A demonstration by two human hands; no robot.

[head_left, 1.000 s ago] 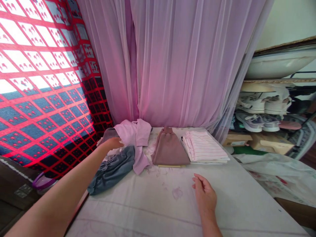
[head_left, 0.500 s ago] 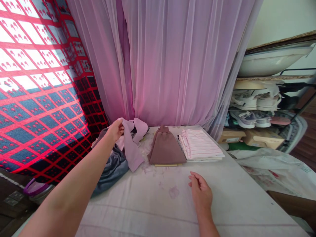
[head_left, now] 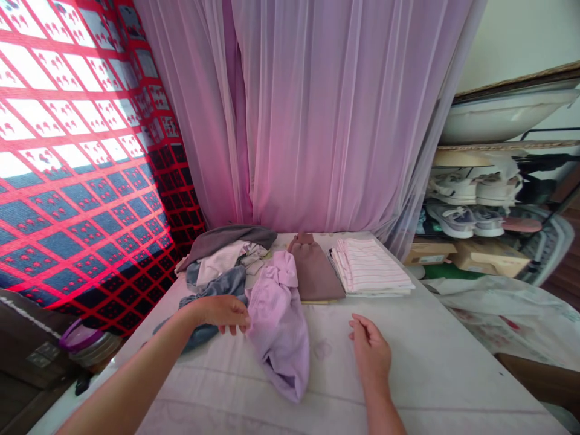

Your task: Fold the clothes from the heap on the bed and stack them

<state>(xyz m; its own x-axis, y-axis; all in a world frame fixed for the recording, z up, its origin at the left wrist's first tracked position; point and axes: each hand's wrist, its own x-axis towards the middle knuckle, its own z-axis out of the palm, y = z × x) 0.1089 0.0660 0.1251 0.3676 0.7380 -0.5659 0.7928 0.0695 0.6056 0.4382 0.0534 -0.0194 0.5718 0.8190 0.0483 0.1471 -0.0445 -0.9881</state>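
My left hand sits at the left edge of a crumpled lilac garment, fingers curled onto the cloth. The garment lies lengthwise in the middle of the white-covered table. My right hand rests on the table just right of the garment, fingers loosely bent and holding nothing. Behind my left hand is a loose pile of clothes in grey, white and blue-grey. A folded mauve garment and a folded pink-striped white garment lie side by side at the far edge.
A sheer pink curtain hangs behind the table. A red and blue patterned cloth covers the left side. Shelves with shoes and boxes stand at the right. A purple-lidded container sits low on the left.
My left hand lifted the lilac garment off the pile and drew it toward me onto the middle of the table. My right hand stayed nearly still.
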